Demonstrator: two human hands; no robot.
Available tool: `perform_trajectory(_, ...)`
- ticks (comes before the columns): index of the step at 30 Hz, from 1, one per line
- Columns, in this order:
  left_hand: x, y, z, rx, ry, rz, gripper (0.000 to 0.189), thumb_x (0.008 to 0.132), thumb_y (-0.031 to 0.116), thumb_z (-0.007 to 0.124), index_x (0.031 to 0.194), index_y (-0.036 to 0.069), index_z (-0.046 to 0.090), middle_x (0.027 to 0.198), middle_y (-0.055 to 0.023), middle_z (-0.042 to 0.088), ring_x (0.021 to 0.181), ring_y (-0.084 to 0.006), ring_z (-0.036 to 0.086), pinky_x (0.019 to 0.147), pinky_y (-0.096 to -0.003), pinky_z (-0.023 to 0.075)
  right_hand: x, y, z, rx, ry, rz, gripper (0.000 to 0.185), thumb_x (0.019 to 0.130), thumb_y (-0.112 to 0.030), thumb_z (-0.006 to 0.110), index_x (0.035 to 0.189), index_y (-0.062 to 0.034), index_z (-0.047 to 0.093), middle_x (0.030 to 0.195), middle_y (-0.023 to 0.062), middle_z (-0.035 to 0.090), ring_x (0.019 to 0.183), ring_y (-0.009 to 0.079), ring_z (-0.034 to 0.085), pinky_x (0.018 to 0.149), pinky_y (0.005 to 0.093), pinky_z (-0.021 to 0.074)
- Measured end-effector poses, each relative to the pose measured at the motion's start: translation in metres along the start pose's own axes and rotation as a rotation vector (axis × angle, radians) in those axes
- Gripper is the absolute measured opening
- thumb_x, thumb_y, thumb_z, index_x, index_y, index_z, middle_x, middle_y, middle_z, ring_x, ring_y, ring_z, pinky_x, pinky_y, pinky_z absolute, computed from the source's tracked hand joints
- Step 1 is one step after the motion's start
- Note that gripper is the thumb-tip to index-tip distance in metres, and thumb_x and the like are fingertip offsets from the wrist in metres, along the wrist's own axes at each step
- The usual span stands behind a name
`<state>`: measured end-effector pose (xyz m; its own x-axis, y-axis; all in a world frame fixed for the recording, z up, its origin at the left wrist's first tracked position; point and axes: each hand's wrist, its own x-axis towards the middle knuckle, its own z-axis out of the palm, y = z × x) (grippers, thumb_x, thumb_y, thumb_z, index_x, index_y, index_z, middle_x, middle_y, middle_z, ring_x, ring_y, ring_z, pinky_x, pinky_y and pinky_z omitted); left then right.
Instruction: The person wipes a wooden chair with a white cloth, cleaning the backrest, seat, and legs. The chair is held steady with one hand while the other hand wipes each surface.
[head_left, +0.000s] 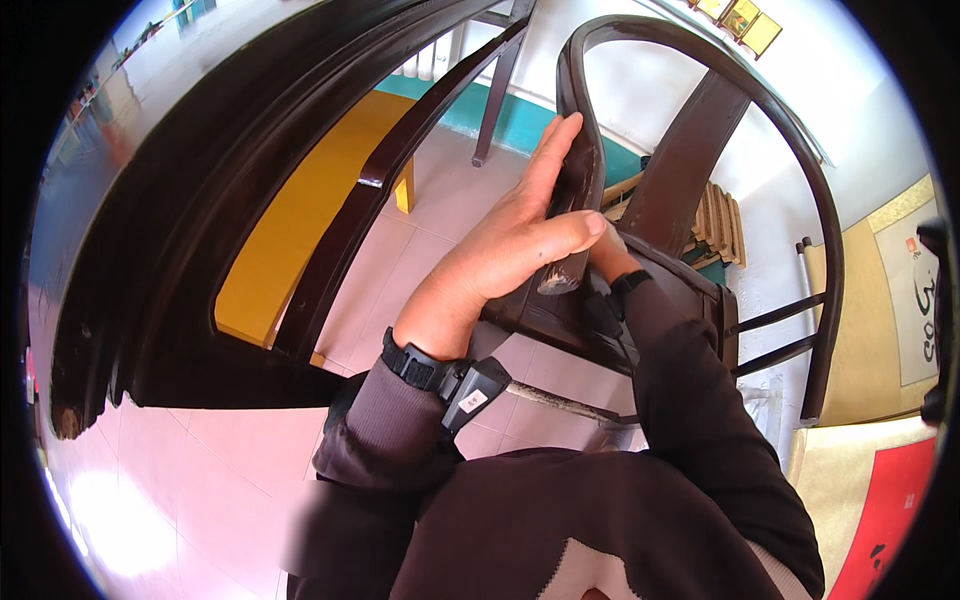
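Observation:
A dark brown wooden armchair with a curved top rail (675, 34) and a flat back splat (686, 161) stands before me. My left hand (510, 229) lies along the near armrest (589, 161), its fingers straight against the outer side. The thumb is spread away from them and crosses over the armrest near its worn, pale end (559, 279). My right hand (615, 255) is on the armrest's inner side, above the seat (570, 330). The left thumb and the armrest hide most of its fingers, so its grip does not show.
Close on my left is a large dark wooden furniture frame (150, 247). Behind its opening stands a yellow bench (300, 225). Slatted wood pieces (720, 225) are stacked by the wall. Scrolls with brush writing (855, 315) hang at right. Pink tiles (187, 480) cover the floor.

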<state>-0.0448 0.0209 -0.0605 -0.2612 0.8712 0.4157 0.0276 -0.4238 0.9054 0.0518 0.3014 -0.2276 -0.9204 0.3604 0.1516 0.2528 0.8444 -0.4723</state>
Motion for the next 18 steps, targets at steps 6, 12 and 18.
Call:
perform_trajectory(6, 0.002, 0.000, -0.002, -0.027, -0.033, -0.030, 0.101, 0.087, 0.039, 0.066, 0.165, 0.007, 0.012, 0.167, -0.0243, 0.009, 0.154, -0.0320, 0.012, 0.123, -0.0393, 0.0196, -0.020, -0.068, -0.032, -0.041, -0.076, 0.009, 0.055, 0.085, -0.001, 0.052, 0.139, -0.0102, 0.059, 0.150, 0.0125, 0.052, 0.144, 0.0378, 0.038, 0.118, 0.0468, 0.0352)
perform_trajectory(12, 0.002, -0.002, -0.003, 0.080, -0.019, 0.065, 0.094, 0.093, 0.035, 0.062, 0.166, 0.006, 0.010, 0.169, -0.0200, 0.015, 0.156, -0.0315, 0.018, 0.124, -0.0398, 0.0202, -0.064, -0.100, -0.023, -0.080, -0.029, 0.053, 0.062, 0.078, 0.006, 0.053, 0.139, -0.0075, 0.056, 0.144, 0.0174, 0.055, 0.139, 0.0389, 0.044, 0.116, 0.0468, 0.0373)
perform_trajectory(18, 0.003, -0.006, -0.002, 0.048, -0.014, 0.065, 0.096, 0.092, 0.039, 0.063, 0.165, 0.005, 0.011, 0.170, -0.0198, 0.015, 0.157, -0.0282, 0.017, 0.124, -0.0371, 0.0188, -0.105, -0.130, -0.028, -0.179, -0.074, -0.194, 0.059, 0.079, 0.000, 0.056, 0.136, -0.0122, 0.059, 0.131, 0.0159, 0.063, 0.118, 0.0400, 0.059, 0.095, 0.0491, 0.0483)
